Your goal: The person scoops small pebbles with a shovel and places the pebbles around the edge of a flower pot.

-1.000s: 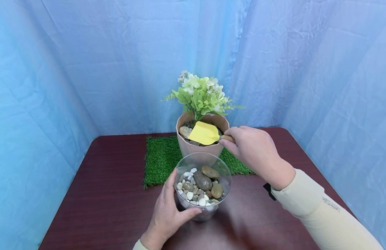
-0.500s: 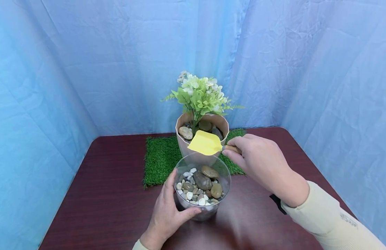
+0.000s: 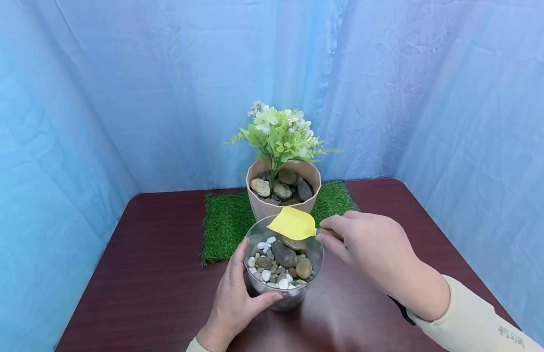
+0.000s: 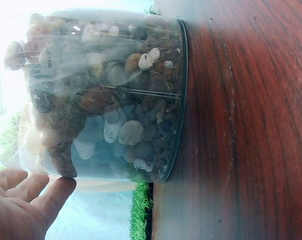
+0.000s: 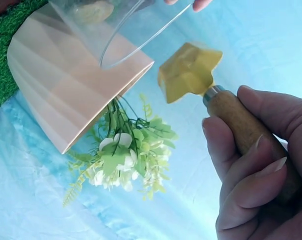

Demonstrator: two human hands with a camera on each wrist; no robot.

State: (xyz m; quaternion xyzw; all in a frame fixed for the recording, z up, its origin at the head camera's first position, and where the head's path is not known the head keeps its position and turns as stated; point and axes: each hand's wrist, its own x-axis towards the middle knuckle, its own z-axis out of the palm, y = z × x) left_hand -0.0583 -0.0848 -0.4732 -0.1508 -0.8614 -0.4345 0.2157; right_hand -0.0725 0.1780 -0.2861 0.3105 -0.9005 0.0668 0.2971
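My right hand [image 3: 377, 249] grips the wooden handle of a small garden trowel [image 3: 293, 224], its yellow blade level with the far rim of a clear container [image 3: 287, 303]. In the right wrist view, the fingers curl round the handle [image 5: 241, 117] and the blade bears no stones that I can see. My left hand [image 3: 232, 293] holds the container at its near left side, thumb in front. Inside lie white and brown pebbles [image 3: 272, 271] with several larger stones [image 3: 284, 253]. Directly behind stands a pinkish pot [image 3: 262, 208] holding larger stones and a plant with white flowers [image 3: 282, 134].
The pot stands on a green artificial grass mat [image 3: 228, 230], partly hidden behind the container. Beneath everything is a dark red wooden table [image 3: 144, 259] with rounded far corners. Light blue curtains [image 3: 188, 98] hang close around its back and sides.
My right hand has drawn the trowel back from above the pot, toward me and lower, to the container's far rim. Stones in the pot now show. My left hand keeps its hold.
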